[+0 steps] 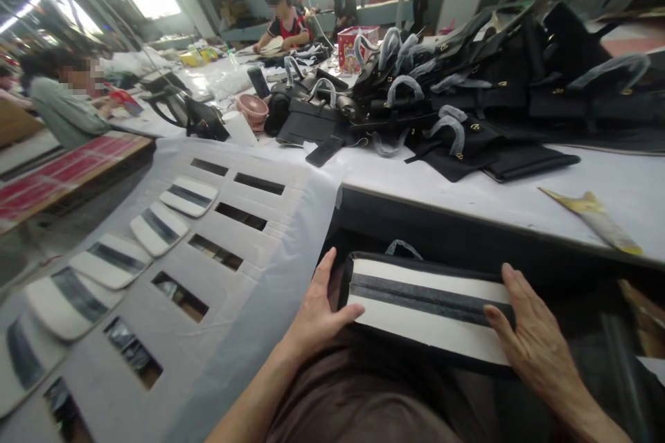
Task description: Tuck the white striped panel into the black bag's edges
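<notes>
Both hands, left (316,315) and right (535,346), are gripping the ends of a black-and-white panel (426,308) on the lap, looks like lining it up, so next it needs steady, even pressure.

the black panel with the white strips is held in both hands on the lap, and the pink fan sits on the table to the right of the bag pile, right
Not quite. The head view shows the pink fan to the left of the bag pile, not the right. The rest holds: the left hand and right hand hold the black panel on the lap.

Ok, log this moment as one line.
left hand: grips panel end | right hand: grips other end | panel: white, dark centre strip, on lap | table: black bags piled
</notes>
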`<act>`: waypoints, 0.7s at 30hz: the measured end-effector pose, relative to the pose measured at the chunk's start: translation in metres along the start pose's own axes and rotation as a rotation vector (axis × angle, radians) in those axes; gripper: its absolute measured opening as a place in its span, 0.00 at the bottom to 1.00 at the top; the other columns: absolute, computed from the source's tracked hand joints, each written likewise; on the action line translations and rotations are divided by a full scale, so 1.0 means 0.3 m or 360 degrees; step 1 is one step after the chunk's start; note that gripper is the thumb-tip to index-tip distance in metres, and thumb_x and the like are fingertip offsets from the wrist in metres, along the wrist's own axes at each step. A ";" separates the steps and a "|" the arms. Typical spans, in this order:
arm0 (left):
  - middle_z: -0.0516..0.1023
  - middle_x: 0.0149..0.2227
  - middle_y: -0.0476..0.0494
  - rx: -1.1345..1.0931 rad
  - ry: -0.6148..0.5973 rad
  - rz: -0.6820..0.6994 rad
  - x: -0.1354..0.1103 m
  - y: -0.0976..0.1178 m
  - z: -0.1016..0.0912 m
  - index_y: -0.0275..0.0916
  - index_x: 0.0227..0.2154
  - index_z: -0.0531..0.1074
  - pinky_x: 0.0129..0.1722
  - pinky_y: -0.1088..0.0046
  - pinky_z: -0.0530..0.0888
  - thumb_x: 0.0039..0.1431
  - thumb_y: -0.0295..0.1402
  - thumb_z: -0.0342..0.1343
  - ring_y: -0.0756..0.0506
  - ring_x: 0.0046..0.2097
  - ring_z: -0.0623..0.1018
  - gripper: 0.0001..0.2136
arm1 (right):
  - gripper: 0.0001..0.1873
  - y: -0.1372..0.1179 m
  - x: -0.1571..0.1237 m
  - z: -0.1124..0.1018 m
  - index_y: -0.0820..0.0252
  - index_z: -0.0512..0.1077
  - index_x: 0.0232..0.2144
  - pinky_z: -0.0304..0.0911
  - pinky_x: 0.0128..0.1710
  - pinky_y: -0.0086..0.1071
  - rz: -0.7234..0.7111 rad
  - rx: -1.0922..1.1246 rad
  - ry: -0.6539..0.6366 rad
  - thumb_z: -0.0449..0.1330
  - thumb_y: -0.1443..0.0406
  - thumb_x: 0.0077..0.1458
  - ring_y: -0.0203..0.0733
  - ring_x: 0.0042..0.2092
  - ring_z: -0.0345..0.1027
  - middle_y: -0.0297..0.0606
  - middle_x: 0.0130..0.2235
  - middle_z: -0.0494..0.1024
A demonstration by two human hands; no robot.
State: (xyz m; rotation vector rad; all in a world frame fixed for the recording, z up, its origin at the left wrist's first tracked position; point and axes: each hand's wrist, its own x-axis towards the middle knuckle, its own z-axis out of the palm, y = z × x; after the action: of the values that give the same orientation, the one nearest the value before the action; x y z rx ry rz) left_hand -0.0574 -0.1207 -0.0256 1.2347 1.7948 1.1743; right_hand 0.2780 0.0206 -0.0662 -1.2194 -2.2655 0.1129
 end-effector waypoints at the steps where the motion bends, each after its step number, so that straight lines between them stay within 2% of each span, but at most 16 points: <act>1: 0.49 0.70 0.42 -0.0264 -0.0030 -0.0190 -0.015 -0.037 -0.015 0.45 0.68 0.49 0.69 0.57 0.48 0.52 0.39 0.66 0.37 0.70 0.50 0.44 | 0.40 0.001 -0.001 0.002 0.63 0.45 0.69 0.49 0.65 0.51 0.0008 0.0008 -0.0014 0.41 0.45 0.66 0.56 0.67 0.49 0.48 0.68 0.54; 4: 0.54 0.69 0.41 -0.1110 -0.0021 -0.0644 -0.068 -0.098 0.001 0.42 0.65 0.58 0.68 0.59 0.51 0.56 0.35 0.61 0.38 0.70 0.52 0.34 | 0.39 -0.003 -0.004 0.001 0.63 0.46 0.69 0.49 0.65 0.52 0.0029 0.0013 -0.0041 0.42 0.45 0.66 0.56 0.67 0.49 0.48 0.68 0.54; 6: 0.59 0.67 0.41 -0.1485 -0.0013 -0.0770 -0.097 -0.095 0.037 0.41 0.62 0.64 0.68 0.58 0.53 0.56 0.31 0.58 0.37 0.69 0.55 0.29 | 0.39 -0.008 -0.004 -0.001 0.63 0.47 0.69 0.49 0.66 0.52 0.0033 0.0022 -0.0054 0.42 0.45 0.66 0.57 0.67 0.49 0.48 0.68 0.54; 8: 0.64 0.65 0.41 -0.1675 -0.0009 -0.0798 -0.113 -0.078 0.069 0.40 0.61 0.66 0.67 0.57 0.54 0.54 0.27 0.57 0.36 0.67 0.60 0.29 | 0.39 -0.009 -0.004 -0.001 0.63 0.47 0.69 0.49 0.66 0.51 0.0028 0.0037 -0.0060 0.42 0.45 0.66 0.57 0.67 0.49 0.47 0.68 0.55; 12: 0.69 0.61 0.40 -0.1776 0.0005 -0.0824 -0.118 -0.066 0.093 0.41 0.61 0.66 0.67 0.58 0.54 0.52 0.25 0.59 0.37 0.65 0.63 0.31 | 0.38 0.003 -0.004 0.008 0.62 0.48 0.69 0.48 0.66 0.52 -0.0009 0.0034 -0.0055 0.44 0.46 0.66 0.58 0.67 0.50 0.46 0.68 0.55; 16: 0.70 0.61 0.39 -0.1830 0.0027 -0.0817 -0.116 -0.082 0.093 0.42 0.61 0.66 0.67 0.57 0.54 0.53 0.28 0.60 0.36 0.65 0.64 0.30 | 0.39 0.018 -0.010 0.017 0.62 0.47 0.69 0.49 0.66 0.54 -0.0038 0.0011 -0.0079 0.43 0.45 0.65 0.59 0.67 0.50 0.46 0.68 0.54; 21: 0.69 0.61 0.41 -0.1708 0.0075 -0.0832 -0.101 -0.080 0.098 0.44 0.60 0.68 0.66 0.57 0.57 0.52 0.27 0.59 0.36 0.65 0.64 0.29 | 0.40 0.037 -0.019 0.032 0.62 0.47 0.69 0.51 0.64 0.54 -0.0048 -0.0060 -0.0082 0.44 0.45 0.64 0.59 0.66 0.52 0.46 0.67 0.56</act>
State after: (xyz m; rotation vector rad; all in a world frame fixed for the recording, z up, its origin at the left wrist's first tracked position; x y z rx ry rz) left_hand -0.0297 -0.1439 -0.0582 0.1061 1.0726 1.4975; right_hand 0.2838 0.0244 -0.0804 -1.2146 -2.3394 0.0915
